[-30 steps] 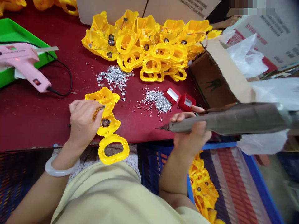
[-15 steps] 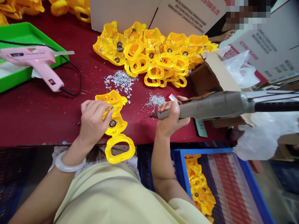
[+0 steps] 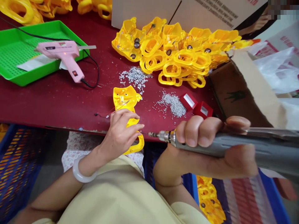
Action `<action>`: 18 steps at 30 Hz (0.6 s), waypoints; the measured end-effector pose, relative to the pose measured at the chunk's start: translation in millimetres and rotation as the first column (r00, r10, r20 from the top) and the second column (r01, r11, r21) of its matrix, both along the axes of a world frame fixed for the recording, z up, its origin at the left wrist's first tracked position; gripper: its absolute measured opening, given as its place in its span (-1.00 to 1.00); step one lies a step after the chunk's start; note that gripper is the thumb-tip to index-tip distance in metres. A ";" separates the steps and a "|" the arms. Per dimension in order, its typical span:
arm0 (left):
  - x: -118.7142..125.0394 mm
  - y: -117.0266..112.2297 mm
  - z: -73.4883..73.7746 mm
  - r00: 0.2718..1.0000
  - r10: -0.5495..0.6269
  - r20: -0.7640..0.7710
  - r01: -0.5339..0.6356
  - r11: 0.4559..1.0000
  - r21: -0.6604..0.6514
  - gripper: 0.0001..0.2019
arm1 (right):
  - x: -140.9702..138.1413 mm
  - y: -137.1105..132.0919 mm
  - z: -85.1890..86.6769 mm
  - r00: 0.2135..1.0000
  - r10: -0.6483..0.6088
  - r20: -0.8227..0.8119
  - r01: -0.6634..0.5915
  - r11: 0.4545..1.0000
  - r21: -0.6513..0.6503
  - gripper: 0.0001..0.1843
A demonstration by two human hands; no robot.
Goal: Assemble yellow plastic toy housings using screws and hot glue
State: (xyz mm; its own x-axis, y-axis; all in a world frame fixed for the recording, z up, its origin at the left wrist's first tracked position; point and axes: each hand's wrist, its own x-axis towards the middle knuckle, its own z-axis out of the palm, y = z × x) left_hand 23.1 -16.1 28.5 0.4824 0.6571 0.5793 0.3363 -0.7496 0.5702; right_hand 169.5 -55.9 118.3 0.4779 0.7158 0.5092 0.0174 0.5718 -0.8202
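My right hand (image 3: 201, 140) is clenched around a grey rotary engraving pen (image 3: 233, 144), its fingers wrapped over the barrel and my thumb along the underside. Its metal collet tip (image 3: 161, 134) points left, toward my other hand, just off the front edge of the maroon tabletop (image 3: 46, 105).

My left hand (image 3: 121, 135) lies curled over a yellow moulded plastic piece (image 3: 123, 99), which sits at that front edge with its lower loop hanging past it. I can't tell whether my fingers are actually pinching it or only resting on it. A thin wire (image 3: 112, 112) runs out from under my hand across the piece. A pale bangle (image 3: 81, 172) circles my left wrist.

Just beyond the piece lie two scattered heaps of tiny silver bits, one (image 3: 135, 77) further back and one (image 3: 171, 104) to the right, with two small red boxes (image 3: 196, 105) beside the second. Behind them is a big pile of yellow plastic pieces (image 3: 173, 53). To the left, a pink glue gun (image 3: 63, 56) rests on a green tray (image 3: 14, 53), its black cord trailing onto the tabletop. A brown cardboard box (image 3: 238, 93) stands at the right, and below the table edge, more yellow pieces (image 3: 210, 199) lie in a blue crate.
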 end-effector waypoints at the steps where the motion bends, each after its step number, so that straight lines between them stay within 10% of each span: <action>1: -0.8 0.9 -0.6 1.000 -0.002 0.020 0.002 1.000 -0.012 -0.87 | -0.9 -0.6 1.2 1.000 -0.003 0.017 0.003 1.000 -0.014 -0.85; 18: -9.5 1.4 -6.8 0.996 0.074 0.044 -0.074 0.997 -0.001 -0.92 | -7.1 3.0 -0.6 1.000 0.025 0.017 -0.024 1.000 -0.014 -0.82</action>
